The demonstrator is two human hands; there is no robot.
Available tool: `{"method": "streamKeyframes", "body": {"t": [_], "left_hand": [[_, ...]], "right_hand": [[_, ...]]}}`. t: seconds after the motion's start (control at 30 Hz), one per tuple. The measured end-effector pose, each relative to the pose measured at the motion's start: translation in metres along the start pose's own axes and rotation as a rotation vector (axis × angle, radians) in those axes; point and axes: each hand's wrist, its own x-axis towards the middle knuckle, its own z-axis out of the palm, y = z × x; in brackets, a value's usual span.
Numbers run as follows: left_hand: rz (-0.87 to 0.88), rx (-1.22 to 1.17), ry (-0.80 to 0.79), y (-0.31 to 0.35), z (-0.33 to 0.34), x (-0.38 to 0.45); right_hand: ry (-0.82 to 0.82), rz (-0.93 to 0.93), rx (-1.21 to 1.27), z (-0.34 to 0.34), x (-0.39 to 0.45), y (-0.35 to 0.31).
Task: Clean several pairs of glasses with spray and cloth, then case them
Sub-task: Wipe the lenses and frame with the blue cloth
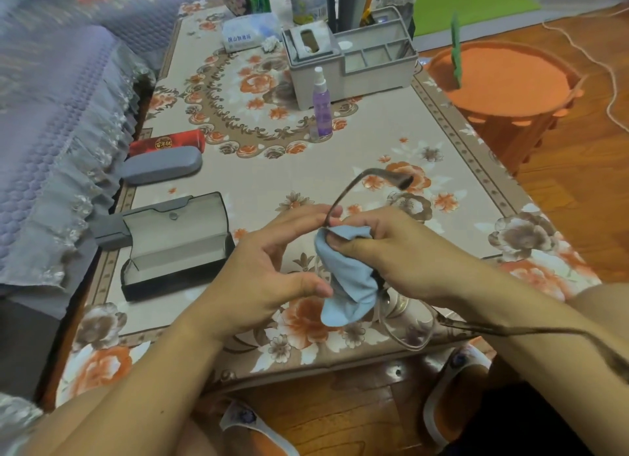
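Over the near edge of the table [442,142] we hold the glasses [401,323], their arms spread wide. Our right hand [384,248] pinches the blue cloth [350,278] round one lens. Our left hand [269,268] has its fingers loosely bent, the fingertips at the frame's far corner and the thumb touching the cloth. An open case [177,248] lies to the left, with a grey case [161,165] and a red case [168,142] beyond it. The spray [321,105] stands farther off, mid-table.
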Motion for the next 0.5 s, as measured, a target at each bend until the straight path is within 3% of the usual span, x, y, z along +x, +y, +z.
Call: {"method": "streamKeyframes", "body": {"t": [0.17, 0.3, 0.43, 0.5], "left_hand": [[0.032, 0.038, 0.077, 0.001, 0.009, 0.001], [0.041, 0.093, 0.096, 0.010, 0.017, 0.003], [0.111, 0.110, 0.163, 0.013, 0.022, 0.001], [0.157, 0.102, 0.218, 0.011, 0.017, 0.001]], "right_hand": [[-0.137, 0.112, 0.245, -0.024, -0.006, -0.002], [-0.141, 0.143, 0.224, -0.044, -0.008, -0.004], [-0.096, 0.205, 0.079, -0.068, -0.013, -0.008], [0.026, 0.257, 0.084, -0.083, -0.012, -0.005]]}}
